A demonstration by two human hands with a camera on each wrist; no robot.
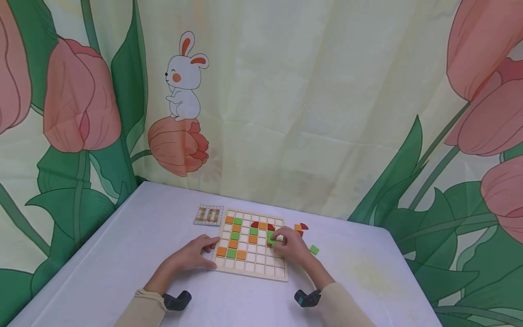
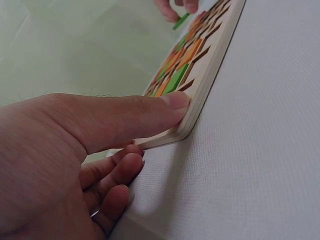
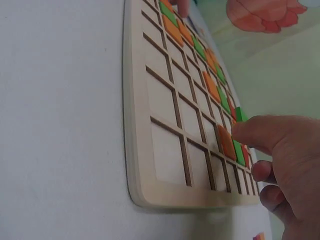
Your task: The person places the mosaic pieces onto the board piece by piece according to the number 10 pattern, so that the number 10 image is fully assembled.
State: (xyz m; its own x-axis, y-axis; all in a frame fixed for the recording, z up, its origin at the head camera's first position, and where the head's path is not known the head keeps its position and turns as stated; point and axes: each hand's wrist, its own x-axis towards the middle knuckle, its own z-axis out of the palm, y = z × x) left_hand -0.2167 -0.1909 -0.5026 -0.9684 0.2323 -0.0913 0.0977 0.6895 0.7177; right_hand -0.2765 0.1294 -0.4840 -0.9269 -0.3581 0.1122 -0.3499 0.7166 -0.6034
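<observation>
A wooden grid board [image 1: 261,271] lies on the table with orange, green and red pieces in some of its cells. My left hand [image 1: 193,254] is at the board's left edge; the straight thumb [image 2: 175,102] presses the rim near the front corner and the index finger reaches along the side. Between thumb and fingertips my right hand [image 1: 292,245] pinches a green square tile [image 3: 240,115], held tilted over the board's right part. Beneath those fingers, an orange tile [image 3: 226,142] and another green tile [image 3: 239,152] sit in cells.
A small pattern card [image 1: 208,215] showing a "10" lies beyond the board's left side. To the right are a loose green tile [image 1: 314,250] and a little group of red and orange pieces [image 1: 298,227]. A printed curtain [image 1: 286,113] hangs behind the table.
</observation>
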